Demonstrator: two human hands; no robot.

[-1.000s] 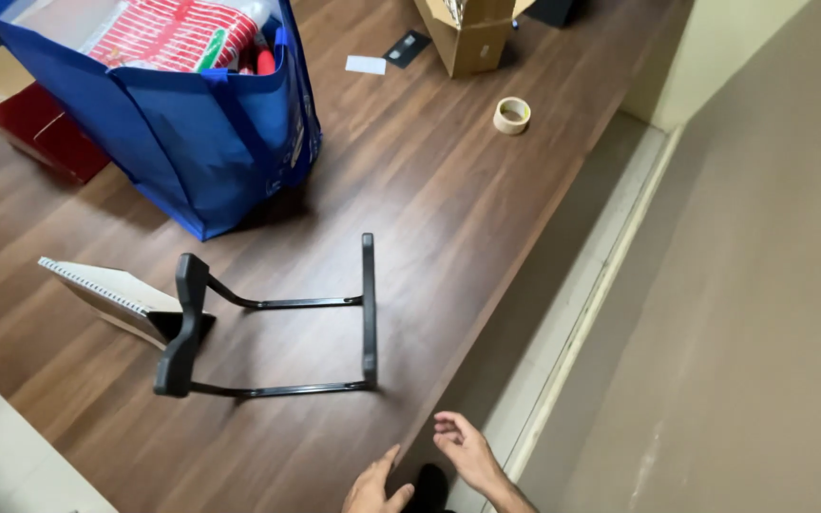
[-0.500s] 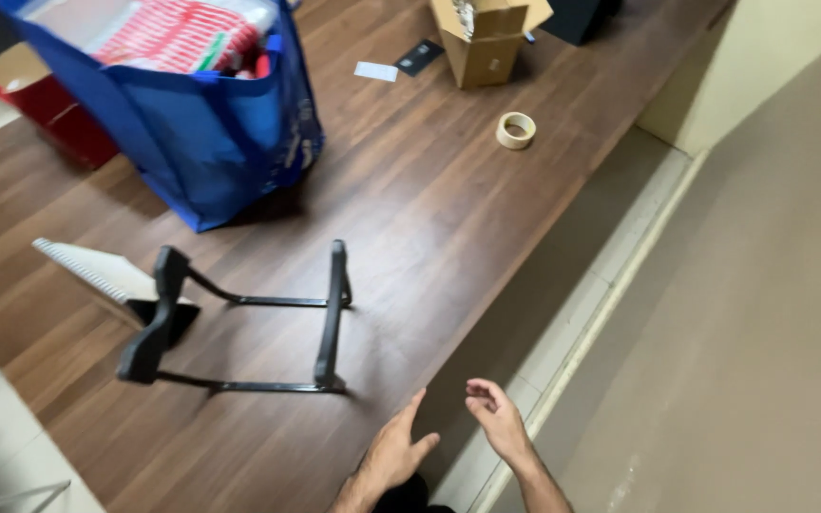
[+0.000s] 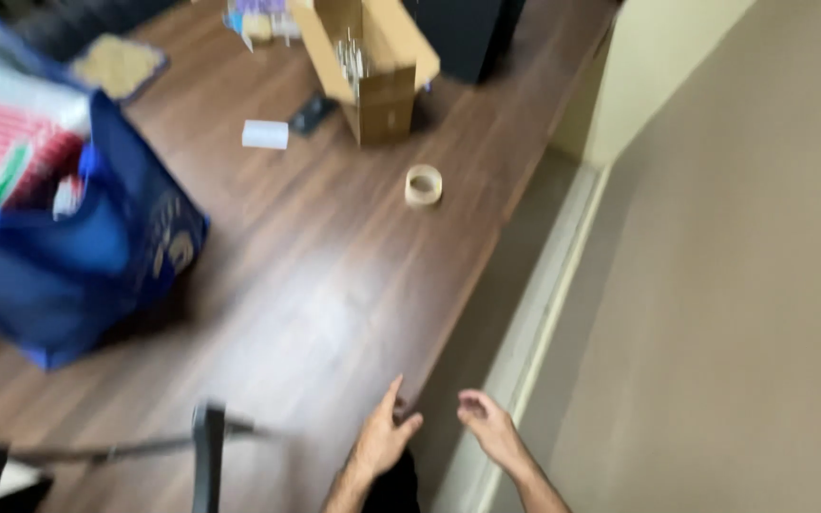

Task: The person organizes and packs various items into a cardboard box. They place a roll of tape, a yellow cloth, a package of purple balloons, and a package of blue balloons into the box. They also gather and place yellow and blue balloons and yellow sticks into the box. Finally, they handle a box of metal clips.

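Observation:
The picture is blurred by motion. My left hand (image 3: 382, 439) hovers over the dark wooden floor (image 3: 334, 285) near its right edge, fingers spread and holding nothing. My right hand (image 3: 488, 427) is beside it over the pale strip along the wall, fingers loosely curled and empty. A black metal frame (image 3: 209, 451) lies on the floor just left of my left hand, partly cut off by the bottom edge. A roll of tape (image 3: 423, 185) rests on the floor further ahead.
A big blue bag (image 3: 78, 256) full of packets stands at the left. An open cardboard box (image 3: 372, 71) sits at the top, with a small white card (image 3: 265, 134) and a dark flat object (image 3: 314, 112) beside it. A beige wall (image 3: 743, 285) fills the right.
The view has swung up and left, so the black frame slid toward the bottom edge and the box and tape look nearer. Both hands have risen further into view, still empty.

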